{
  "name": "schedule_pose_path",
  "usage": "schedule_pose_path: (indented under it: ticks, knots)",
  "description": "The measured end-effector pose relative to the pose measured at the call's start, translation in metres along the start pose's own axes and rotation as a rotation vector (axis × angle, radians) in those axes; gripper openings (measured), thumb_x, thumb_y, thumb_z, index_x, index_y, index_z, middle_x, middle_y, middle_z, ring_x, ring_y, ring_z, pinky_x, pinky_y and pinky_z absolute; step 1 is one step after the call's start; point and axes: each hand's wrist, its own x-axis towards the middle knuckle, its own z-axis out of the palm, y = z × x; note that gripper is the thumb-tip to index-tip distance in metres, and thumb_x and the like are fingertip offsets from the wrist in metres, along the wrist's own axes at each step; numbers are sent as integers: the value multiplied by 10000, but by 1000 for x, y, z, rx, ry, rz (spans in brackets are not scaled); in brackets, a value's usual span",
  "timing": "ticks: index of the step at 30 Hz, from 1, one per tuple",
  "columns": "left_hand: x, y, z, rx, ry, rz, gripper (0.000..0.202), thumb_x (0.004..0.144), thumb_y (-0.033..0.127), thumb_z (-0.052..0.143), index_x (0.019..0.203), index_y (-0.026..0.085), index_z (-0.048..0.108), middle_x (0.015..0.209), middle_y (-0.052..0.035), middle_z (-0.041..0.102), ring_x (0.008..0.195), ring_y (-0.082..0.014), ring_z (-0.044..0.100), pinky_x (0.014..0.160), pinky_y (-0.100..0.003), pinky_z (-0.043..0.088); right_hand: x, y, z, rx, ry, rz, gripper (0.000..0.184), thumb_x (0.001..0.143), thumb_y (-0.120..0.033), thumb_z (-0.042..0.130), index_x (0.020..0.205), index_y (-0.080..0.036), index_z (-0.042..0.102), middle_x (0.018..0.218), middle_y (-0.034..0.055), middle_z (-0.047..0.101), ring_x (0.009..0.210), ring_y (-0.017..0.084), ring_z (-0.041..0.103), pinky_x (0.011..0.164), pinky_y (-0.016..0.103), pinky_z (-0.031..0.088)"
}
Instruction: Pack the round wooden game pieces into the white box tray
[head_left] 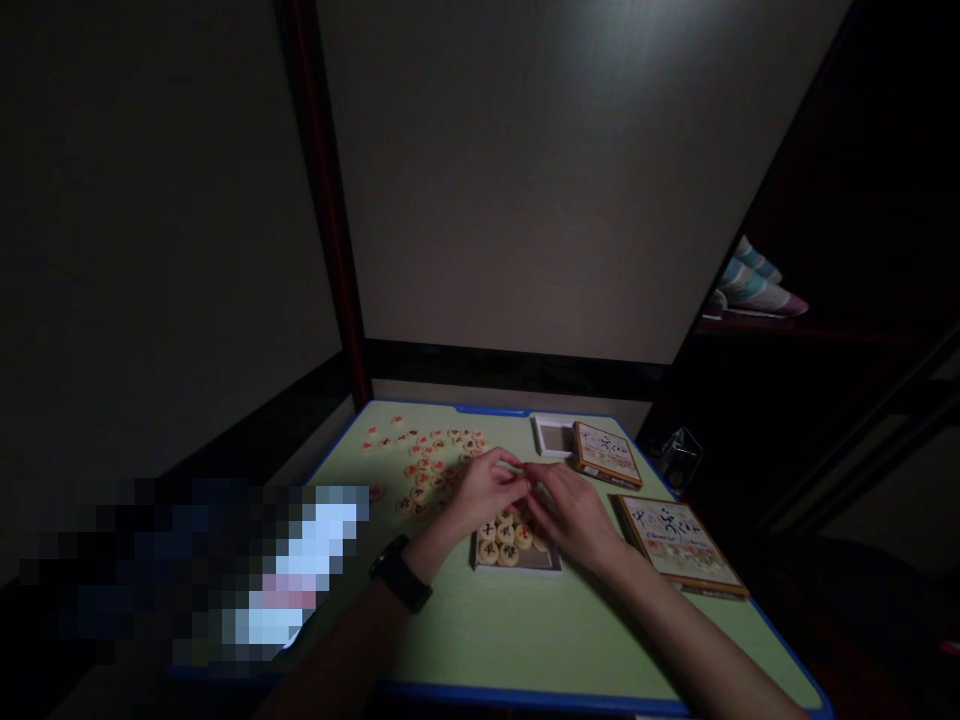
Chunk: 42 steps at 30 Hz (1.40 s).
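My left hand (484, 490), with a dark watch on its wrist, meets my right hand (574, 508) above a shallow white box (553, 562). The fingertips of both hands are pinched together; whatever is between them is too small and dark to make out. Round wooden Chinese chess pieces (508, 553) with black or red characters sit in rows in the box, partly covered by my hands. More loose Chinese chess pieces (418, 480) lie scattered on the green table (450, 640), to the left of and beyond my left hand.
A second white box (553, 440) stands at the back right, beside a printed lid (607, 455). Another printed lid or box (686, 545) lies near the right edge. At the left, a pixelated bright area (307, 560) covers part of the table. A wire basket (681, 460) is beyond the right edge.
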Motion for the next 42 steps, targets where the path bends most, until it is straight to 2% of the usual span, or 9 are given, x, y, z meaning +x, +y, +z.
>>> schedule_pose_path:
  ticks: [6,12,18,22,26,31,34,37,42]
  knots:
    - [2,-2,0,67,28,53,209,636,123,716,816,147,612,575,40,626,493,-90,586,458,-166,444,-2,1,4,29,-69,14,324,930,-209,507,1252,-172,490,1058,138,679,920,232,656,787,364,552]
    - [1,-2,0,111,-7,28,83,750,167,659,813,120,684,647,-19,679,560,-127,625,500,-204,485,-1,2,6,68,-99,72,372,921,-248,542,1271,-163,449,1035,140,675,913,240,656,775,367,557]
    - [1,-3,-1,211,86,-6,131,809,103,572,779,120,698,666,-28,690,571,-125,642,472,-188,488,-2,4,6,104,-106,101,354,938,-241,516,1278,-175,442,1029,126,662,921,233,647,792,356,548]
    - [3,-1,-2,194,118,0,84,791,112,618,757,129,692,682,-31,705,587,-135,663,475,-192,495,-5,7,8,98,-96,120,366,947,-258,497,1298,-172,440,1051,135,660,936,238,644,799,362,544]
    - [6,0,-4,164,210,58,47,771,110,648,780,128,691,684,-25,704,566,-125,660,488,-185,491,-1,8,2,91,-109,135,297,955,-238,475,1240,-161,504,1048,136,669,928,233,650,805,359,543]
    - [7,1,-9,117,254,135,199,776,116,638,962,135,706,749,-29,721,583,-117,659,535,-195,522,8,3,-19,136,-125,150,199,975,-232,452,1062,-176,621,1021,111,670,895,200,655,805,328,541]
    - [9,-3,-10,72,229,146,140,771,153,666,903,129,702,820,-51,731,586,-115,662,562,-211,544,6,-6,-34,175,-189,158,224,981,-241,448,1084,-173,634,1047,113,650,928,196,645,831,328,536]
    - [12,-9,-10,-19,225,119,175,726,168,728,889,124,682,793,-42,713,600,-121,667,588,-229,566,-4,-17,-44,209,-305,163,245,985,-247,438,1125,-177,627,1088,112,623,966,192,631,862,325,530]
    - [13,-15,-8,-125,176,89,300,618,155,822,872,120,667,818,-41,698,661,-138,679,661,-288,602,-19,-25,-46,221,-452,132,258,988,-255,437,1137,-181,635,1131,115,624,1043,206,611,937,350,506]
